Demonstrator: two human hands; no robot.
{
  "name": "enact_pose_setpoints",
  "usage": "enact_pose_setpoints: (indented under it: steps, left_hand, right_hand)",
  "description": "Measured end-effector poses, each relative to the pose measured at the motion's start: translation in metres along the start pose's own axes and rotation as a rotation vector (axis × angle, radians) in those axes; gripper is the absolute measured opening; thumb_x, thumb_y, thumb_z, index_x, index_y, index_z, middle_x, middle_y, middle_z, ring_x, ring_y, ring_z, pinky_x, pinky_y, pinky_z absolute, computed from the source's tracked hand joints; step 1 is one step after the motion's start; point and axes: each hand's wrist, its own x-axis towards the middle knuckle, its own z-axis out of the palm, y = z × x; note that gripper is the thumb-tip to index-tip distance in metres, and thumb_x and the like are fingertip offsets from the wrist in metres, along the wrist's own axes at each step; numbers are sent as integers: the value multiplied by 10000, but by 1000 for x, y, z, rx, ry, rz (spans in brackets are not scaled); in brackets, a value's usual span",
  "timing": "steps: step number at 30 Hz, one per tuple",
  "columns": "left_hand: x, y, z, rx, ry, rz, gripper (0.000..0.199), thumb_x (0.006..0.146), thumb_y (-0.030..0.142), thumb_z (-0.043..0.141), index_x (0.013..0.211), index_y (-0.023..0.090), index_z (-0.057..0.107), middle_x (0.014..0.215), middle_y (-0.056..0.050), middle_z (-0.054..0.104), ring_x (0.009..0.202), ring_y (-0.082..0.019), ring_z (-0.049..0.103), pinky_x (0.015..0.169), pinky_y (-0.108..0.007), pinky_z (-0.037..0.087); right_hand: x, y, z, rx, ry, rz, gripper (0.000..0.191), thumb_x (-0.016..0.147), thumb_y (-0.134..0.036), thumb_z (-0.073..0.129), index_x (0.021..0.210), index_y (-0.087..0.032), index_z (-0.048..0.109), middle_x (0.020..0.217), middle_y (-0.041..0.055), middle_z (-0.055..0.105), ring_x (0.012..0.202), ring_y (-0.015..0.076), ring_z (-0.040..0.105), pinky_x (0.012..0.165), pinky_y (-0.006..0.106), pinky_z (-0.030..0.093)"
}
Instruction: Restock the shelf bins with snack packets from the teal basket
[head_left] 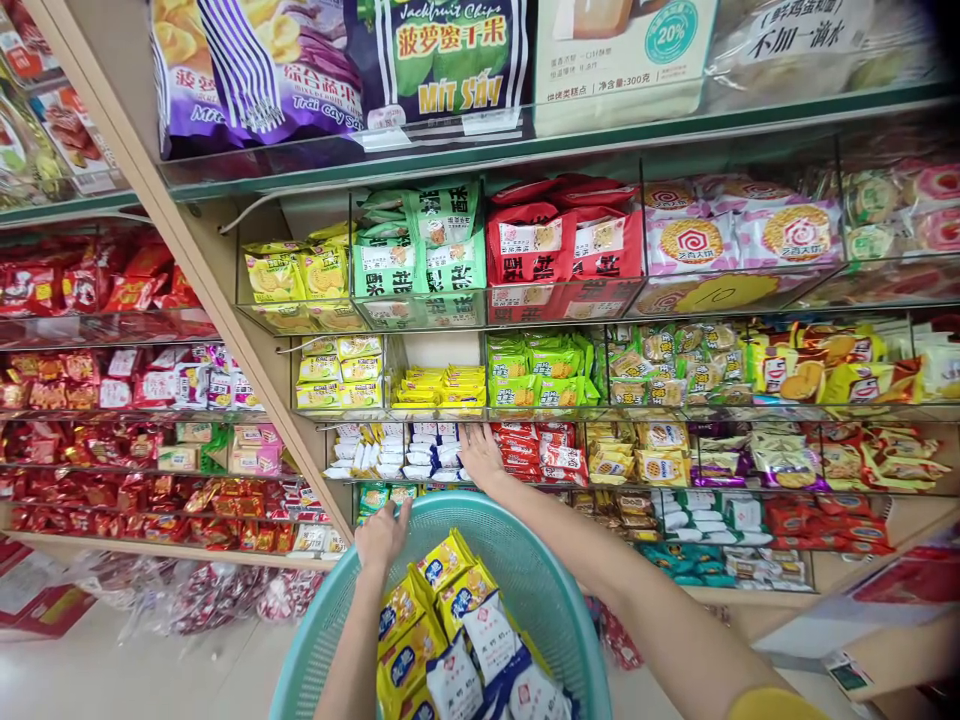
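Observation:
A teal plastic basket (581,610) at the bottom centre holds yellow snack packets (405,655) and white-and-blue packets (491,635). Over its far left rim is my left hand (382,535), fingers apart and pointing at the low shelf, holding nothing that I can see. My right hand (481,458) reaches across the basket into a shelf compartment, between blue-and-white packets (442,450) and red packets (521,452). Its fingers are spread, with their tips near the shelf's front edge, and no packet shows in them.
Tiered shelves with clear dividers fill the view, holding green packets (420,240), red bags (562,235) and yellow packets (442,387). A slanted wooden post (217,290) stands at the left. Plastic-wrapped bundles (217,595) lie on the floor (187,680) at the lower left.

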Motion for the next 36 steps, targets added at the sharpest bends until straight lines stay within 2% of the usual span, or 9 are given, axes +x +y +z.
enact_pose_setpoints:
  steps: [9,15,18,21,30,36]
  left_hand:
    - [2,2,0,11,1,10,524,912,538,251,1021,193,630,972,-160,699,999,-308,632,797,-370,427]
    - [2,4,1,15,18,26,530,911,539,250,1003,188,635,958,-152,701,979,-300,639,786,-357,424]
    - [3,6,2,26,20,37,536,914,540,239,1007,189,633,949,-149,702,973,-303,641,785,-359,422]
    - [3,8,3,27,21,45,545,912,549,233,1015,191,631,928,-147,704,964,-303,644,776,-360,424]
    - [1,8,2,19,32,42,537,917,540,240,989,187,638,936,-148,705,966,-291,643,782,-347,422]
    - [-1,8,1,14,26,21,549,910,557,246,1017,187,636,951,-151,704,979,-296,639,787,-351,422]
  right_hand:
    - [5,6,6,8,63,37,530,903,-158,314,1413,-14,315,1366,236,450,1316,298,352,1123,514,82]
    - [-6,2,8,-31,191,-1,578,829,-11,302,1406,-15,331,1364,217,456,1308,287,348,1132,490,114]
    - [-13,3,7,-42,258,-32,595,822,17,272,1410,-51,336,1337,183,487,1299,269,353,1136,484,127]
    - [-16,7,7,-47,304,-62,575,825,24,273,1389,-39,369,1287,192,512,1266,265,383,1132,465,165]
    - [-13,10,8,-110,326,-126,467,792,47,363,1200,-67,558,1172,183,572,1163,281,439,1074,511,230]
    - [-8,9,4,-147,302,-147,379,790,38,377,1057,-57,628,986,195,645,970,286,519,990,540,298]
